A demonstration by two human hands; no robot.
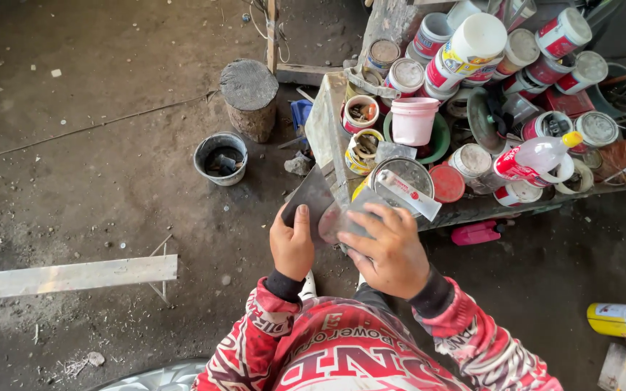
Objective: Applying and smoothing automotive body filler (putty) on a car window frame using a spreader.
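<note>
Both hands are closed on a grey sheet (318,206): left hand (293,245) pinches its edge, right hand (393,250) is pressed flat across it, steadied approx. chest-level beside the desk (325,123) crowded w/ cans, incl. a pink bucket (413,119).
</note>
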